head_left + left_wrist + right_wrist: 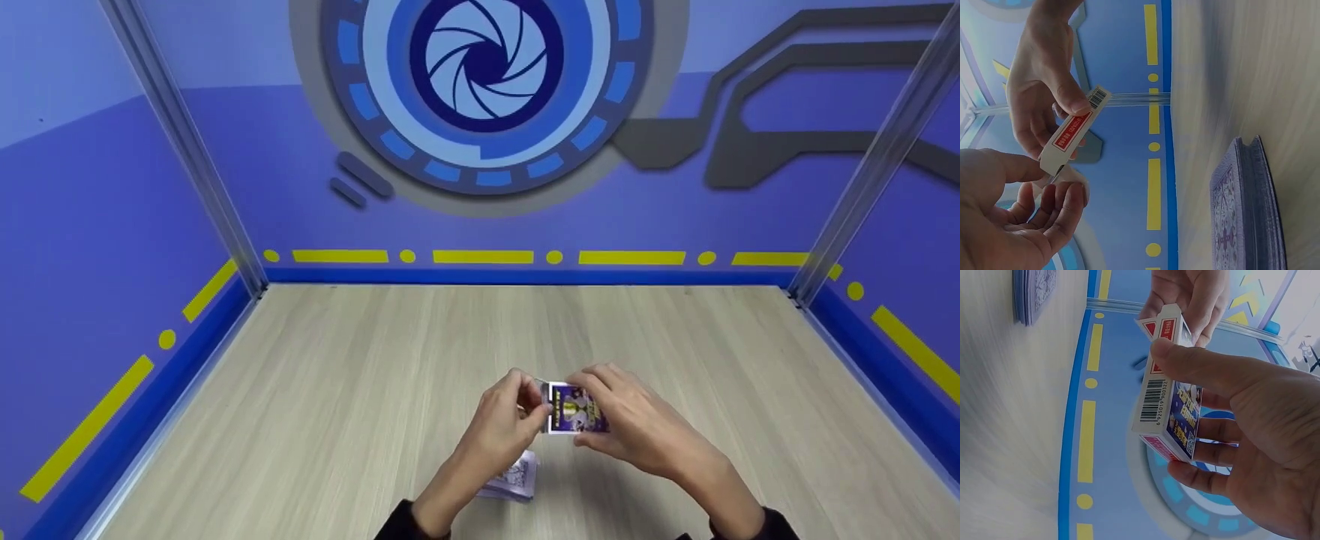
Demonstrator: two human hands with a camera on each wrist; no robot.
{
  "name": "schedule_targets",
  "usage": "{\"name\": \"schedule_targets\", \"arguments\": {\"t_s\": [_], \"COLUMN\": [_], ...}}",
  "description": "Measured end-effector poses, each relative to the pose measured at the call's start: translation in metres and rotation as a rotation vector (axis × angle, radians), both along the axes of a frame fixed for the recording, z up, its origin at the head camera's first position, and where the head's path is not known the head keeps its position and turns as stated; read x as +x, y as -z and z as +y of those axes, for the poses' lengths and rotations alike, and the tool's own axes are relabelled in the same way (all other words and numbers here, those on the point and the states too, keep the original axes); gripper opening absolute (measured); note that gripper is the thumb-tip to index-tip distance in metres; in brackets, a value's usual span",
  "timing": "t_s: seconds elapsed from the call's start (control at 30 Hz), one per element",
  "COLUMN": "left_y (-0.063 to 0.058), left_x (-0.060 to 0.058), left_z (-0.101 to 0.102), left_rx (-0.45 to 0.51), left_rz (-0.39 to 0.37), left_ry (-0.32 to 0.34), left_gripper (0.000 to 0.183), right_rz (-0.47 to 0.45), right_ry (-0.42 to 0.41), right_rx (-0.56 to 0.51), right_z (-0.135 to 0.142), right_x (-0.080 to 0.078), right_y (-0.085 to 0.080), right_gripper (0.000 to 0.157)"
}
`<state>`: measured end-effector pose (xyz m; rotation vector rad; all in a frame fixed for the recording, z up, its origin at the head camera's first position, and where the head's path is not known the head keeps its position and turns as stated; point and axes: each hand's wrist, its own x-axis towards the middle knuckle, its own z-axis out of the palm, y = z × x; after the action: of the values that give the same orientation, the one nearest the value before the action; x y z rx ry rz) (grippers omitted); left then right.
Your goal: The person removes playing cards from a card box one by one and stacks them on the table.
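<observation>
A small printed card box (576,409) is held in the air above the table between both hands. My right hand (646,424) grips its sides, with the thumb across the white barcode side in the right wrist view. At the other end of the box (1153,402), a flap stands out. My left hand (501,420) pinches that end between thumb and curled fingers. Below the left hand lies a stack of playing cards (523,478) with a patterned back, partly hidden by the left wrist. The left wrist view shows the stack (1227,225) from its side.
The light wood table (360,390) is bounded by a blue back wall (247,187) and by side walls. Metal corner posts (199,161) stand at the back left and back right.
</observation>
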<state>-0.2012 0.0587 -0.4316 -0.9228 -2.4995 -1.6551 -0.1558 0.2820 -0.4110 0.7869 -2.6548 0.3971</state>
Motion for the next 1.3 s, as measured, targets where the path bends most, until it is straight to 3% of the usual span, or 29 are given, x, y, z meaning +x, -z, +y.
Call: {"name": "schedule_targets", "arguments": {"t_s": [0.43,0.73,1.03,1.13,1.3], "left_y": [0.001,-0.001,-0.004,-0.005,-0.009], "left_x": [-0.004,-0.004,-0.004,-0.005,-0.008], "left_z": [-0.003,-0.006,-0.009,-0.01,-0.015], "left_rx": [0.013,0.04,0.01,-0.011,-0.118], "left_rz": [-0.021,-0.095,0.003,0.049,0.143], "left_ry": [-0.006,-0.006,0.013,0.013,-0.044], "left_gripper": [0.026,0.025,0.019,0.028,0.048], "right_rz": [-0.017,-0.009,-0.034,-0.034,-0.038], "right_ry": [-0.001,-0.007,0.028,0.037,0.071], "right_rx": [0.013,0.017,-0.004,-0.012,-0.031], "right_z": [-0.004,-0.003,0.004,0.008,0.015], "right_x": [0.001,0.0,-0.002,-0.003,-0.005], "right_y": [-0.001,0.0,0.002,0.002,0.001], "right_gripper": [0.071,0.072,0.071,0.07,0.068]}}
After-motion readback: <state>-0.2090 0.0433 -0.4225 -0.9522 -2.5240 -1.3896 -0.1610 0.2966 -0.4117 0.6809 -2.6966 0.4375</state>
